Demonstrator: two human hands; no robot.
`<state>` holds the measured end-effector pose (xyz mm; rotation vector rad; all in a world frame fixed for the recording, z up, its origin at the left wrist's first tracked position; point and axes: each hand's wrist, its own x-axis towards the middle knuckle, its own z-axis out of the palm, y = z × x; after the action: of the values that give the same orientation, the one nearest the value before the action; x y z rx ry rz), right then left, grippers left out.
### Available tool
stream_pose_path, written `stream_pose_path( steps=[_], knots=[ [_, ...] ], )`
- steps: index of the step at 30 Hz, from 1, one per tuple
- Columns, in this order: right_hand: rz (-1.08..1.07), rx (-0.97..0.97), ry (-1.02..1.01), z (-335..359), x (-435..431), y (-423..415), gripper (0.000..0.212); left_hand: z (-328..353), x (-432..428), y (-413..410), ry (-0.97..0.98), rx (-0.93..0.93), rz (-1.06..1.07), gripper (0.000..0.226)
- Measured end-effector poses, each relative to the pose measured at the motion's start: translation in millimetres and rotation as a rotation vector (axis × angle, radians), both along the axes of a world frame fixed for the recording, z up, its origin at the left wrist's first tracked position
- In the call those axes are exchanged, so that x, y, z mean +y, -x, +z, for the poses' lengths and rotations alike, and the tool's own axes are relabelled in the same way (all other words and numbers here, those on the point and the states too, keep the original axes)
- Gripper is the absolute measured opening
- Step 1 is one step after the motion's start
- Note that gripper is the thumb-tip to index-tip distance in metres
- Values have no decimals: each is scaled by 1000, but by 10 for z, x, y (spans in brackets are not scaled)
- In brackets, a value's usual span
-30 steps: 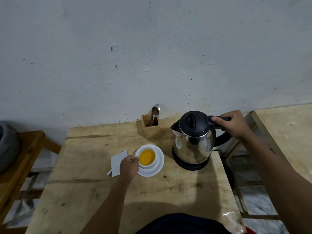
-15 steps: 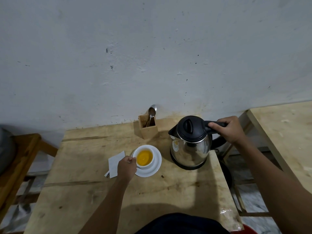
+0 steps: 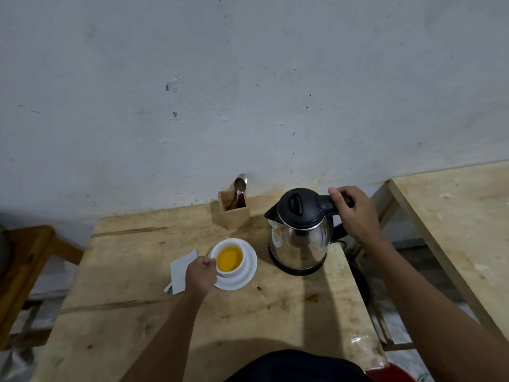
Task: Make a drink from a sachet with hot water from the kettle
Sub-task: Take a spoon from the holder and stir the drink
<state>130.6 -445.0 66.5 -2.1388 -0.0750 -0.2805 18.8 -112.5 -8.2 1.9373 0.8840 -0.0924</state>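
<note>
A white cup [image 3: 230, 260] holding orange drink stands on a white saucer [image 3: 246, 275] in the middle of the wooden table [image 3: 132, 321]. My left hand [image 3: 200, 276] is closed on the cup's handle at its left side. A steel kettle [image 3: 300, 238] with a black lid sits upright on its black base to the right of the cup. My right hand [image 3: 355, 213] loosely grips the kettle's black handle. A white sachet [image 3: 181, 270] lies flat just left of my left hand.
A wooden holder [image 3: 234, 215] with a spoon [image 3: 239, 188] stands at the back by the wall. A second wooden table [image 3: 451, 224] is at the right across a gap. A wooden stool [image 3: 24, 260] stands at the left. Something red [image 3: 391, 373] shows at the bottom edge.
The kettle has come down onto its base and stands upright. My right hand has loosened on the handle. My left hand stays on the cup's handle.
</note>
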Motion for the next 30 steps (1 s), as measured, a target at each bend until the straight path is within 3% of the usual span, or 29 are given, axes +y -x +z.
stream_pose_path(
  steps=[5,10,17,21,26,30],
  knots=[
    [-135,-184,218,186,378,236,28,32,24,6,24,10,-21,19],
    [25,-267,416,505,932,169,24,39,106,-17,90,34,-38,19],
    [281,153,529,748,1742,-524,36,60,230,-27,134,54,-120,15],
    [358,380,710,546,2066,-960,42,95,291,-61,154,77,-160,12],
    [394,469,757,143,2246,-1210,23,72,322,-64,171,74,-176,16],
    [314,421,752,38,2294,-1194,15,29,335,-67,207,62,-154,24]
  ],
)
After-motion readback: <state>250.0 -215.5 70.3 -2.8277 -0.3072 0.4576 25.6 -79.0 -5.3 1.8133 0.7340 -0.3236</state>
